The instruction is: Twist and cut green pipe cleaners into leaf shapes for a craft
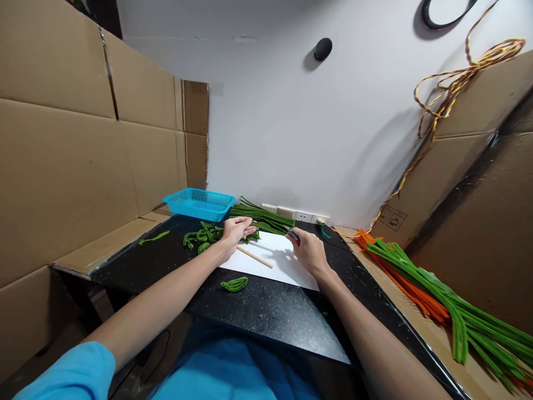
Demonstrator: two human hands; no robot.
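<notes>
Right hand grips red-handled tool; left hand apart (hold unclear from here); wooden stick beside it could roll if nudged.

Green stems, seemingly red-handled tool

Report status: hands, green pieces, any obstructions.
Right hand grips small hand tool. Left hand beside curled green pieces, grip unclear. Possible obstruction: wooden stick on white sheet.
</notes>
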